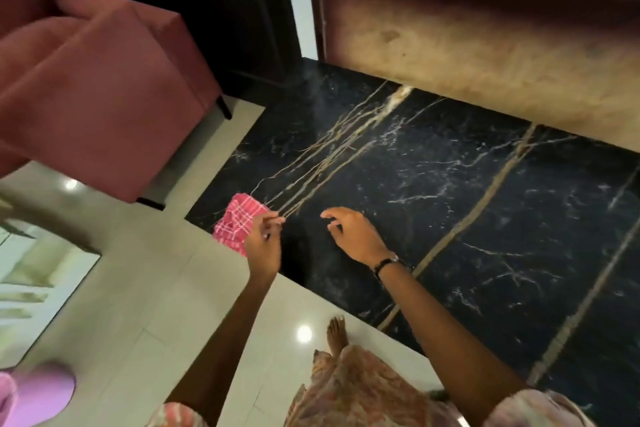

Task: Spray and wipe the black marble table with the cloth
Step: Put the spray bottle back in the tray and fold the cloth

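Cloth (pixel 237 224), pink plaid and folded, hangs over the black marble table's (pixel 450 191) near-left corner, pinched in the left hand (pixel 265 241). Right hand (pixel 353 234) hovers beside it, fingers loosely spread, holding nothing. Motion blur softens both.

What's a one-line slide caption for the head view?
Left hand holds a pink checked cloth at the black marble table corner; right hand open above it.
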Demonstrator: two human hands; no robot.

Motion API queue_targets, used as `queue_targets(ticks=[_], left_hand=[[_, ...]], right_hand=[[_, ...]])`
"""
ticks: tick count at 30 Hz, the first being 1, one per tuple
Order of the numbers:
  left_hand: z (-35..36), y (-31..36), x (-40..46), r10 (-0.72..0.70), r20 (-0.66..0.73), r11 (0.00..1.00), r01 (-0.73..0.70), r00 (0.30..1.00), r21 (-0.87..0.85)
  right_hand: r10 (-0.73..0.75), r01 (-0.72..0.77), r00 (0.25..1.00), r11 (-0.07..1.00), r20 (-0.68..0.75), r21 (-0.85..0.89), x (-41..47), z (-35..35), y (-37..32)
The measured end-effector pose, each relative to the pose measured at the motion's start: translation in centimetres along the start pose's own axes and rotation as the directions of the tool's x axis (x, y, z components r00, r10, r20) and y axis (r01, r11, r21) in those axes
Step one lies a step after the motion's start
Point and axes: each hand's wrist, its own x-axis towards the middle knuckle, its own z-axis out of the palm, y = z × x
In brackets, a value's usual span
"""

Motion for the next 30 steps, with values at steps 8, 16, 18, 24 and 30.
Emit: queue_targets(ticks=[8, 16, 18, 24, 30], left_hand=[[-5.0, -4.0, 7.0, -0.083, -0.244, 0.976, 0.128, 0.966, 0.176], [-5.1, -4.1, 9.2, -0.225, -0.174, 0.956, 0.251, 0.959, 0.15], [-5.1, -4.2, 9.7, -0.234, -0.174, 0.944, 0.267, 0.956, 0.195], [-5.6, -4.6, 9.9, -0.163, -0.148, 0.932, 0.202, 0.975, 0.302], [-5.9, -3.8, 8.1, -0.262, -0.032, 0.963, 0.258, 0.965, -0.079]], right_hand=[[0.123, -0.123, 0.987, 0.992, 0.1, -0.015, 7.3, 8.5, -5.4], [0.206, -0.191, 0.975, 0.968, 0.083, -0.16, 11.9, 12.9, -7.1], [0.244, -0.224, 0.966, 0.956, 0.086, -0.19, 12.8, 13.6, -7.1], [0.256, -0.245, 0.94, 0.966, 0.224, -0.078, 13.9, 13.4, -6.7], [0.224, -0.338, 0.914, 0.881, 0.337, 0.332, 11.0, 10.8, -7.3]])
